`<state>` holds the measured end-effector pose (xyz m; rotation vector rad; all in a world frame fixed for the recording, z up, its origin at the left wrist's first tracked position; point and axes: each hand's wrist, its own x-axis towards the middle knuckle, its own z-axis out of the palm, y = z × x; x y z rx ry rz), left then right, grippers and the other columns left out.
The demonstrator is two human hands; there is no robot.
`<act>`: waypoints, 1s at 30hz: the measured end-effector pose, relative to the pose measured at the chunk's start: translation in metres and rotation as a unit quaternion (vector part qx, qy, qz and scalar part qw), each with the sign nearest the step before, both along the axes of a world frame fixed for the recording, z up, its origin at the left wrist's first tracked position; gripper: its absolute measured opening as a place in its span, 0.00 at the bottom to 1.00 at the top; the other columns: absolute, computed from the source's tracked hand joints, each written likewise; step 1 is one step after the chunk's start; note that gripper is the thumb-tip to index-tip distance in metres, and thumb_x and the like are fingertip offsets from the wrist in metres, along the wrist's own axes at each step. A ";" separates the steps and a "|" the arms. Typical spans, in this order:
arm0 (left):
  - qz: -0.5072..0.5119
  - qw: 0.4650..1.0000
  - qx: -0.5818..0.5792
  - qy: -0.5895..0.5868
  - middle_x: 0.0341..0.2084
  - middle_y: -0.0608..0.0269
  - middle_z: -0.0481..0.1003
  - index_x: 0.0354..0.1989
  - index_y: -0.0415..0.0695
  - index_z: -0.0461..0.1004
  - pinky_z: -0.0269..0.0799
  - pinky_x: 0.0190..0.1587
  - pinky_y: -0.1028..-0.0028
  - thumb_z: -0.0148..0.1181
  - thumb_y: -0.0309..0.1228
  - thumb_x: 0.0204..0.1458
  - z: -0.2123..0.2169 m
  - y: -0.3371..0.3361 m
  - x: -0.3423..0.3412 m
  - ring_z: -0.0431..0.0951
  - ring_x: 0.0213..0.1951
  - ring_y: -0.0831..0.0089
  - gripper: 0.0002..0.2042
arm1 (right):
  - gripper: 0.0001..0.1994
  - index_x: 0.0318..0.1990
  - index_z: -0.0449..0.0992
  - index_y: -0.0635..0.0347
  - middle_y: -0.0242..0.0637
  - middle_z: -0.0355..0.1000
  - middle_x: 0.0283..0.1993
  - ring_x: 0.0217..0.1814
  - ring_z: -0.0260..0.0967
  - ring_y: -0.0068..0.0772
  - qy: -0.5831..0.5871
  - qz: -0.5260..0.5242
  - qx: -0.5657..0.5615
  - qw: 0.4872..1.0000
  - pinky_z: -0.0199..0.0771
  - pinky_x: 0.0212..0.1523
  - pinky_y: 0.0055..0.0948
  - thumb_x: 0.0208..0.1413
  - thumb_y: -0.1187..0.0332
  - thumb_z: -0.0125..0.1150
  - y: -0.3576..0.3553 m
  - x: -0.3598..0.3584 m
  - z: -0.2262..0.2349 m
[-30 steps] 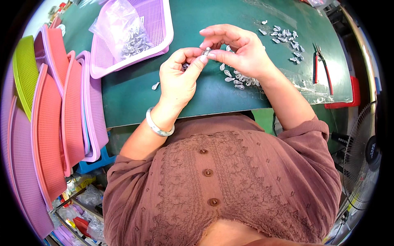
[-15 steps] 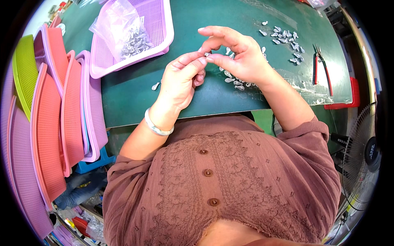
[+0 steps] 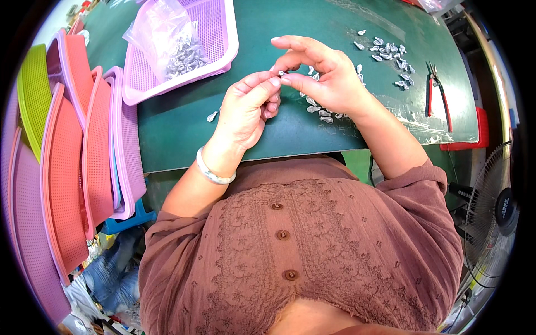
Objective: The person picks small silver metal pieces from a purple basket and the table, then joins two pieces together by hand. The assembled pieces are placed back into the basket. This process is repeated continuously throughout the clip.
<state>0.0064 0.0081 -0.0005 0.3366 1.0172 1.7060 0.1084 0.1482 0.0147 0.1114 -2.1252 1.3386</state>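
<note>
A small grey metal piece [image 3: 281, 73] is pinched between both hands above the table; its shape is mostly hidden by the fingertips. My left hand [image 3: 247, 105] is closed, thumb and forefinger pressed on the piece, a pale bangle [image 3: 214, 170] round the wrist. Meeting it from the right, my right hand [image 3: 329, 78] grips the piece between thumb and forefinger, the other fingers curved. Several drop-shaped grey metal pieces [image 3: 326, 115] lie under and beside the right hand. One more such piece [image 3: 212, 116] rests left of my left hand.
A lilac perforated basket [image 3: 224, 33] at the back left holds a clear bag [image 3: 162, 39] of grey pieces. Farther right on the green table [image 3: 268, 28] lie a scattered group of pieces [image 3: 388, 50] and red-handled pliers [image 3: 439, 95]. Stacked baskets [image 3: 67, 167] stand left; a fan [image 3: 491, 206] right.
Both hands hold almost the same pose on the small metal piece. At the lower left, blue denim cloth below the table shows more than before.
</note>
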 end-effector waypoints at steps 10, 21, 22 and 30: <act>-0.002 0.999 -0.002 0.040 0.19 0.72 0.69 0.32 0.42 0.73 0.58 0.21 0.86 0.56 0.26 0.49 0.000 -0.002 0.000 0.64 0.19 0.86 0.03 | 0.23 0.51 0.67 0.61 0.33 0.74 0.33 0.37 0.71 0.24 -0.017 0.018 0.010 1.000 0.68 0.42 0.22 0.44 0.81 0.57 -0.001 0.003 0.005; 0.012 0.995 -0.019 0.100 0.17 0.74 0.67 0.27 0.45 0.72 0.56 0.21 0.86 0.58 0.31 0.49 0.007 -0.004 0.001 0.62 0.18 0.87 0.04 | 0.24 0.52 0.67 0.56 0.35 0.73 0.32 0.35 0.71 0.28 0.011 0.019 0.018 1.000 0.70 0.40 0.25 0.43 0.82 0.56 -0.002 -0.001 0.001; 0.020 0.994 -0.021 0.108 0.17 0.74 0.67 0.27 0.45 0.72 0.56 0.21 0.86 0.58 0.31 0.49 0.008 -0.004 0.002 0.62 0.18 0.87 0.04 | 0.25 0.52 0.67 0.56 0.35 0.73 0.32 0.35 0.71 0.29 0.009 0.017 0.025 1.000 0.71 0.40 0.25 0.43 0.82 0.56 -0.002 -0.001 0.000; 0.018 0.993 -0.025 0.113 0.17 0.71 0.67 0.29 0.42 0.71 0.56 0.21 0.84 0.52 0.29 0.52 0.004 -0.003 -0.001 0.63 0.18 0.83 0.05 | 0.27 0.54 0.64 0.55 0.35 0.73 0.34 0.35 0.71 0.29 0.009 -0.002 0.034 0.999 0.70 0.39 0.25 0.42 0.82 0.56 -0.002 -0.002 -0.001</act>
